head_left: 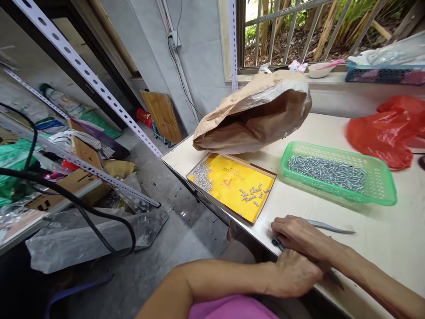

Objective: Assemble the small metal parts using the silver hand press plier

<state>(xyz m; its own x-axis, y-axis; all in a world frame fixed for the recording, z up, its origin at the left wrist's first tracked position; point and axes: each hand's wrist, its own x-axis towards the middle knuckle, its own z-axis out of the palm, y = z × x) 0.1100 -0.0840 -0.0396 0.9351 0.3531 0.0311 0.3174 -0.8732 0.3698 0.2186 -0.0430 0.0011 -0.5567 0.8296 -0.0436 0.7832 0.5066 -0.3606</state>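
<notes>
At the table's front edge my two hands are close together, one over the other. My left hand [297,272] is nearer my body, closed, with its fingers turned under; what it holds is hidden. Beyond it my right hand [295,232] is curled down near the tabletop. A small dark piece [277,243] shows below its fingers, too little to name. Behind the right wrist lies a thin grey curved strip [332,227]. Left of the hands, a shallow tray with a yellow bottom [226,206] holds small metal screws [202,177] in a heap and a scattered group [254,193].
A green perforated basket [381,195] holds many metal screws [327,173]. Behind the tray lies a gaping brown paper bag [255,119]. A red plastic bag [381,133] is at the back right. A perforated metal post [99,91] slants across the left; black cables [99,215] hang there.
</notes>
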